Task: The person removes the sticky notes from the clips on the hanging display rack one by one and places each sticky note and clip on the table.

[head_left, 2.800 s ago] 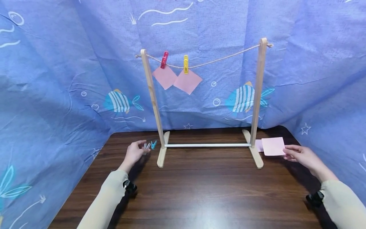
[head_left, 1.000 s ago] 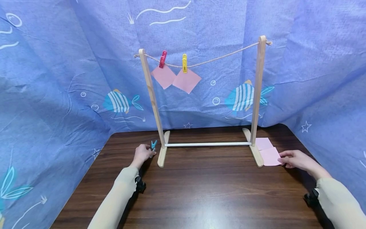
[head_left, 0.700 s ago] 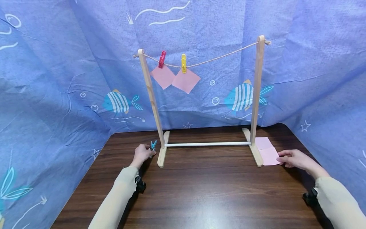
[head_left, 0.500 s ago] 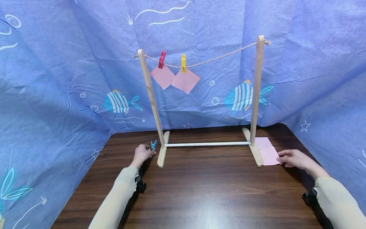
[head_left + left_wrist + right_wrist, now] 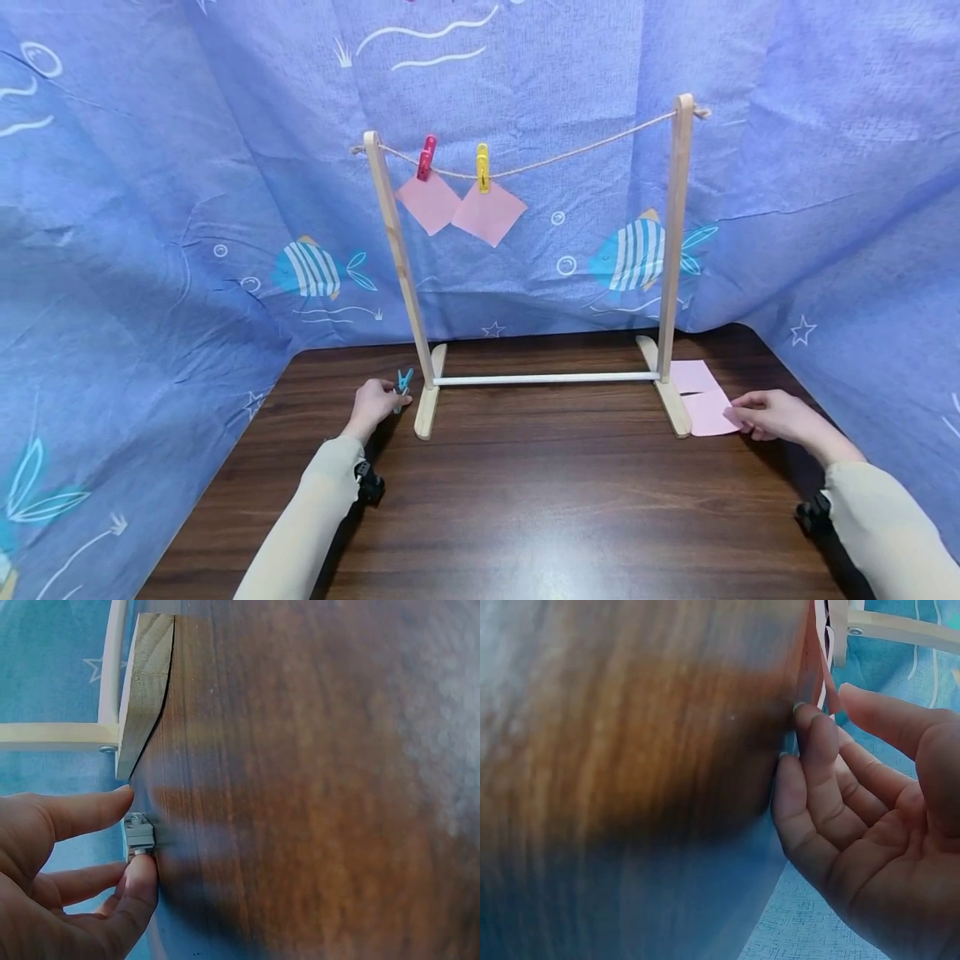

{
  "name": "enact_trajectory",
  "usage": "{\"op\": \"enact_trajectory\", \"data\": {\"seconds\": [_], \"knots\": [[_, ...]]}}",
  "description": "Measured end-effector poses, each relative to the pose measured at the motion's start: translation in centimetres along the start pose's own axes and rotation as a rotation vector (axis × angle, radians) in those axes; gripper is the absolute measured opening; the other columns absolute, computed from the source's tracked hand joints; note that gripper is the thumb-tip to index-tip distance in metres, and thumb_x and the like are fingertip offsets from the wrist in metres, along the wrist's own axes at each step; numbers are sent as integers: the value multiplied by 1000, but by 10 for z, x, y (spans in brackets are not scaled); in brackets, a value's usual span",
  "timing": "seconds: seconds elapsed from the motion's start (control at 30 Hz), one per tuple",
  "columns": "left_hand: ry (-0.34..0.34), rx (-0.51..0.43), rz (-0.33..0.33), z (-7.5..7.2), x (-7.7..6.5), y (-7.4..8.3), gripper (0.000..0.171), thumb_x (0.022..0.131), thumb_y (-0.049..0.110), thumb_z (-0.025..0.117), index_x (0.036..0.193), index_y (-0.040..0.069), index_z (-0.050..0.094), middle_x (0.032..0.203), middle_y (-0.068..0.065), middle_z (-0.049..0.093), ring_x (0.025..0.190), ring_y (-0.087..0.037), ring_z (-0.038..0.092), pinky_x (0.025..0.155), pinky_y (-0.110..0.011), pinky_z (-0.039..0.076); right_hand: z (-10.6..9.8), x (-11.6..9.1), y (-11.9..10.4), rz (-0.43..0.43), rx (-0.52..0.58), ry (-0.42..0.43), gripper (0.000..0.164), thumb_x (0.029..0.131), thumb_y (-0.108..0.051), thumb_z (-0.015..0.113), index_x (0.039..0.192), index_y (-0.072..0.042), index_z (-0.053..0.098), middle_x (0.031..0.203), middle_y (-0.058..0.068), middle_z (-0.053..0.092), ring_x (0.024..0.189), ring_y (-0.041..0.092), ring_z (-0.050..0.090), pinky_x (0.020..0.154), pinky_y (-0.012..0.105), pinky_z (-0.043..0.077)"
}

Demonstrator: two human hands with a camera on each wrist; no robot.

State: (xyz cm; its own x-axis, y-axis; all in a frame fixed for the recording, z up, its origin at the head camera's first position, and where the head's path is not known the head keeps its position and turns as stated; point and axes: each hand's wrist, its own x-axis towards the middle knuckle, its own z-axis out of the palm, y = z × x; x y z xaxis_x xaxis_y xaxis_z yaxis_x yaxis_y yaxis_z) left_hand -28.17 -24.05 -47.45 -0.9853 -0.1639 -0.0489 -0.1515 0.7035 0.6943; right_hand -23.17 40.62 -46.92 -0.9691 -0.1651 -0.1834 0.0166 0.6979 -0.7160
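My left hand has its fingers and thumb around a small pale grey clothespin low at the table. Just behind it, beside the rack's left foot, lies a light blue clothespin. My right hand pinches the right edge of a pink paper square beside the rack's right foot. A second pink paper square lies behind that one, a dark gap showing between them. In the right wrist view the sheets appear nearly edge-on near my thumb and fingertips.
A wooden rack with a sagging string stands at the back. A red clothespin and a yellow clothespin each hold a pink paper on it. A blue fish-print cloth surrounds the dark wooden table.
Since the earliest frame my left hand has shifted right with the grey clothespin. My right hand has lowered its paper toward the table. Lately a gap has opened between the two papers.
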Motion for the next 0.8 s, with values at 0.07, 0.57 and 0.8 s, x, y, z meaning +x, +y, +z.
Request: {"op": "enact_trajectory", "data": {"seconds": [0.07,0.57,0.8], "knots": [[-6,-16,-6,1,-1,-1,49,87,17,77,124,-12,64,115,-27,68,108,-39,62,94,-50,52,0,-1,0,-3,2,3,39,103,-16,57,111,21,57,75,3,62,67,16,60,60,27,57],[-5,-38,-15,0,-1,0,50,88,17,76,127,-12,62,116,-27,67,103,-35,63,91,-47,53,-2,-4,3,22,44,14,38,104,-17,55,113,20,58,76,4,62,66,14,59,61,27,56],[11,-100,-26,-8,-5,-2,51,88,19,75,127,-10,63,115,-25,68,91,-28,65,77,-36,55,-4,-4,5,23,58,4,41,104,-17,53,117,22,54,79,5,64,67,14,61,63,27,57]]}}
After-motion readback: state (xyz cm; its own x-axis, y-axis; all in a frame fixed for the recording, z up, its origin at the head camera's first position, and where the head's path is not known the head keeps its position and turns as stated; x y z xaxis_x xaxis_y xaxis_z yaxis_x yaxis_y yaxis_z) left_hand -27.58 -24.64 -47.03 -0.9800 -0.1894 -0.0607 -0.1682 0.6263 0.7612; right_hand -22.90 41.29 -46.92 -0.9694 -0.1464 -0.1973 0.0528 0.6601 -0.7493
